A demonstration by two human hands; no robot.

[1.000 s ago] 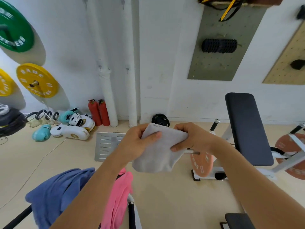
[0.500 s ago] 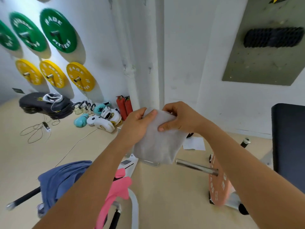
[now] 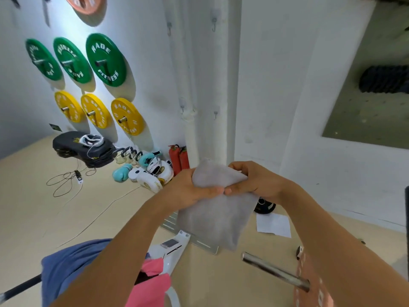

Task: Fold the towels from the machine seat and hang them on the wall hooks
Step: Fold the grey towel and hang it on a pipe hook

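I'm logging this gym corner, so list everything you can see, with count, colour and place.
grey towel: one, folded, held mid-air
blue towel: one, bottom left
pink towel: one, beside the blue
wall hooks: four, pale, on the wall above the hands
green plates: three, wall, upper left
yellow plates: three, below the green
red extinguishers: two, floor by the pipes
boxing gloves: several, white and teal, floor
paper sheet: one, white, floor right
metal bar: one, lower right
left hand: grips the grey towel
right hand: grips it too

blue towel [image 3: 66,273]: cut by bottom edge | pink towel [image 3: 152,286]: partly behind left forearm
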